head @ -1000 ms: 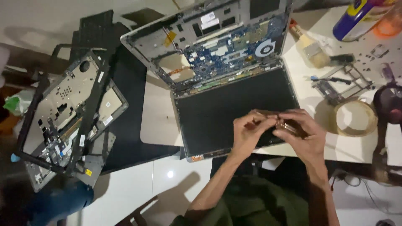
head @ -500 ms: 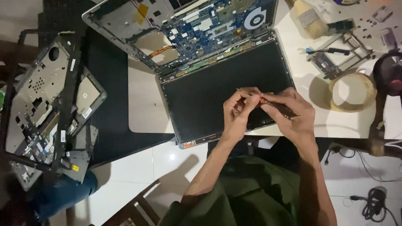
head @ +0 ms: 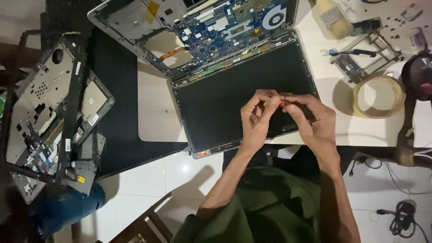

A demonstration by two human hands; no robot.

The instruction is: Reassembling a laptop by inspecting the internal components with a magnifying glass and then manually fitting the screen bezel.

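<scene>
Over the dark laptop screen, a small orange-tipped part is pinched between the fingertips of the left hand and right hand. Since a second ago the view has shifted down and closer; the grip is unchanged. Exposed blue motherboard is seen above, tape roll at right, white table, tiled floor.

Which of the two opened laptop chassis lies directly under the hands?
The opened laptop on the white table; its dark screen panel lies beneath both hands. The other chassis sits far left.
</scene>
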